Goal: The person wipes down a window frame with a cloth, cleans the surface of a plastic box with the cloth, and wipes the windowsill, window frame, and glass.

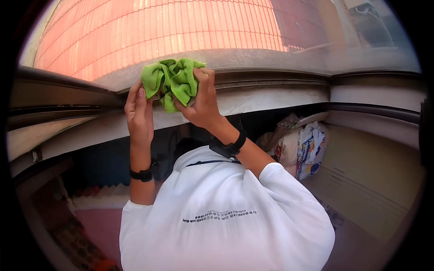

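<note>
A bunched green cloth [174, 81] is held up at the window frame, gathered in folds between my two hands. My left hand [139, 113] grips its left edge, thumb and fingers pinched together on the fabric. On the other side, my right hand [203, 99] is closed round the cloth's right part, with some fingertips hidden in the folds. Behind the cloth runs the dark window track [271, 77], with a white sill [271, 100] below it. Whether the cloth touches the frame, I cannot tell.
Beyond the window lies a reddish corrugated roof [172, 27]. Below the sill at the right sits a bag with bundled fabric [309, 147], beside a large cardboard panel [370, 176]. A dark frame rail [58, 90] borders the left. Pink material [101, 226] lies low at the left.
</note>
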{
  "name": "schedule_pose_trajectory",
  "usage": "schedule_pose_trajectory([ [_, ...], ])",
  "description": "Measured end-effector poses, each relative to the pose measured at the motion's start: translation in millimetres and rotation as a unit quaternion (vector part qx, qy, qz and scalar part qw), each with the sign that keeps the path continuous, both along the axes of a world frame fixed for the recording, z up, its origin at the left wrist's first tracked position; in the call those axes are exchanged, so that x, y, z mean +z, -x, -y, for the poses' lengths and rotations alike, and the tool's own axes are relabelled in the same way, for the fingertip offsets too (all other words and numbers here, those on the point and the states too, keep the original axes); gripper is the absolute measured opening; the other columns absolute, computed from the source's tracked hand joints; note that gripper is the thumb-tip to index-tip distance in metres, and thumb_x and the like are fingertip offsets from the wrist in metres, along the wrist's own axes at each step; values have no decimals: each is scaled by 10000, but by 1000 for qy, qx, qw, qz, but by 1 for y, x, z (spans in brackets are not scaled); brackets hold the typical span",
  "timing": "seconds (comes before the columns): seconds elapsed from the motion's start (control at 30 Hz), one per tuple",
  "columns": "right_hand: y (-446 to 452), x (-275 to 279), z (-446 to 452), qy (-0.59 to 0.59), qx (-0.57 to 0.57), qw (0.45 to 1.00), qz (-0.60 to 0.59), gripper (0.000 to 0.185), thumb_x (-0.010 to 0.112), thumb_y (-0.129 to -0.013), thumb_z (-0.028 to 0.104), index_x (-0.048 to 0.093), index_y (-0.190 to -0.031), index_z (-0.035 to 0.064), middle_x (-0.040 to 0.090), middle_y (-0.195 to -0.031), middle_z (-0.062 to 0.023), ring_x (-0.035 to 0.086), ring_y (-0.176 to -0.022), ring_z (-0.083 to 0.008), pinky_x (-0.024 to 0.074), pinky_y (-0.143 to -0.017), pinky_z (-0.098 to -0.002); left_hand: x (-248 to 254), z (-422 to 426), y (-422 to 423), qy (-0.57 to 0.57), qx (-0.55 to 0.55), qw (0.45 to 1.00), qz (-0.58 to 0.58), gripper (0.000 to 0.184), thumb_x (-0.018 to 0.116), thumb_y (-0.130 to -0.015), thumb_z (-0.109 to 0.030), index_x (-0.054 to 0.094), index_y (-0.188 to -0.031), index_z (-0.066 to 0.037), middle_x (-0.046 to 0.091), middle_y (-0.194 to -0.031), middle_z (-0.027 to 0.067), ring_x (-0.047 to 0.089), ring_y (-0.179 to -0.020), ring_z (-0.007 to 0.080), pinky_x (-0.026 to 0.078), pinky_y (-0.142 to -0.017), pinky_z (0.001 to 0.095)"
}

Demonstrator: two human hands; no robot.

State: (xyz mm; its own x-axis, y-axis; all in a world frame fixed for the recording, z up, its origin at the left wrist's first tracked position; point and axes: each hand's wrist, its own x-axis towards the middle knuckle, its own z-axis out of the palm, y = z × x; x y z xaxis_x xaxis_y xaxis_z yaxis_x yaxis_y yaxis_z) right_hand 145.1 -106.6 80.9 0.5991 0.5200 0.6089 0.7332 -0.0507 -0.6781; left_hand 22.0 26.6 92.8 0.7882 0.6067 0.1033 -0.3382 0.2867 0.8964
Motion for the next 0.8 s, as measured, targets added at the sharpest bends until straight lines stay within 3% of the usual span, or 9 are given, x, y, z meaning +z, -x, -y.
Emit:
schedule_pose_trajectory([
  [0.07, 8, 10, -5, 4, 102, 992, -73, 717, 814, -696, 116, 459, -1316, 58, 467, -1200, -187, 531, -1048, -405, 485, -866, -466, -4, -2, 0, -77, 47, 994, 57, 335, 462, -1063, -112, 534, -1360, 24, 597, -1360, 156, 549, -1282, 224, 422, -1091, 388],
  [0.13, 5, 14, -1, -16, 137, 990, -6, 707, 836, -641, 99, 515, -1271, 109, 495, -1153, -174, 591, -967, -399, 537, -757, -441, -37, -3, 2, -263, 149, 953, -2, 375, 448, -1037, -21, 517, -1401, 40, 556, -1415, 193, 502, -1339, 273, 373, -1135, 414],
  [0.27, -15, 45, 33, -61, 133, 987, 70, 692, 846, -625, 83, 536, -1243, 123, 535, -1108, -145, 626, -906, -371, 554, -712, -419, -42, 20, -15, -243, 117, 963, -3, 482, 461, -1027, -41, 373, -1493, 47, 422, -1521, 222, 463, -1367, 310, 348, -1148, 446],
  [0.37, -53, 46, 65, -69, 121, 987, 80, 531, 814, -669, 105, 560, -1135, 89, 581, -1029, -118, 642, -857, -338, 541, -693, -411, -21, 40, -51, -381, 202, 902, -28, 627, 454, -1045, -168, 168, -1566, 33, 339, -1553, 231, 428, -1370, 321, 336, -1151, 461],
  [0.43, -76, 32, 89, -107, 73, 991, -33, 477, 805, -693, 97, 536, -1086, 68, 613, -943, -110, 658, -748, -333, 532, -647, -396, 9, 49, -79, -373, 269, 888, 9, 675, 448, -1046, -220, 110, -1577, 23, 277, -1581, 226, 379, -1401, 325, 323, -1157, 460],
  [0.6, -147, 28, 174, -12, 61, 996, -58, 418, 797, -743, 103, 508, -1039, 46, 634, -832, -134, 669, -711, -354, 518, -594, -412, 65, 106, -164, -424, 380, 822, 3, 777, 475, -1023, -275, 16, -1584, 4, 108, -1629, 209, 286, -1443, 326, 283, -1173, 480],
  [0.73, -213, 21, 237, 22, -91, 995, -40, 382, 773, -793, 101, 479, -1028, 36, 616, -754, -181, 664, -669, -385, 511, -557, -448, 39, 166, -232, -567, 376, 732, -45, 836, 557, -996, -273, 21, -1581, -9, 122, -1582, 247, 194, -1462, 379, 227, -1180, 497],
  [0.77, -233, 17, 254, -19, -144, 983, -113, 350, 746, -836, 112, 462, -1025, 36, 617, -735, -173, 670, -651, -377, 507, -544, -447, 33, 192, -253, -538, 340, 771, 13, 804, 601, -981, -260, 121, -1564, 17, 180, -1537, 267, 208, -1446, 398, 241, -1162, 504],
  [0.8, -251, 13, 273, -58, -195, 962, -183, 321, 719, -878, 123, 446, -1023, 36, 618, -716, -165, 676, -633, -369, 503, -531, -447, 30, 217, -265, -604, 293, 741, -19, 714, 649, -964, -268, 302, -1522, 10, 239, -1512, 264, 268, -1407, 430, 303, -1126, 526],
])
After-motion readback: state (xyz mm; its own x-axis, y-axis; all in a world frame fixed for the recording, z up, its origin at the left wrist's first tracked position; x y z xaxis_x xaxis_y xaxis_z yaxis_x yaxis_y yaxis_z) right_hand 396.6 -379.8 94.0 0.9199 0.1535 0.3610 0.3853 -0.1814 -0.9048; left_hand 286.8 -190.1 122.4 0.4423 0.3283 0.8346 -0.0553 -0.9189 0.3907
